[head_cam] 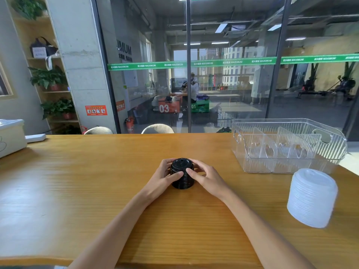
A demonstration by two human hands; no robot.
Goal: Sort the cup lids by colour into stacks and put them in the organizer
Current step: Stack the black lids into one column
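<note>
A stack of black cup lids (182,174) stands upright on the wooden table (97,181) in the middle of the view. My left hand (165,176) grips its left side, thumb across the front. My right hand (204,176) grips its right side the same way. A taller stack of white lids (312,198) stands alone at the right, near the table's edge. The clear plastic organizer (287,144) with upright dividers sits at the back right, with no lids visible inside.
A white box (11,136) and a flat white object (36,137) lie at the table's back left. Two chair backs (157,129) rise behind the far edge. A glass wall stands beyond.
</note>
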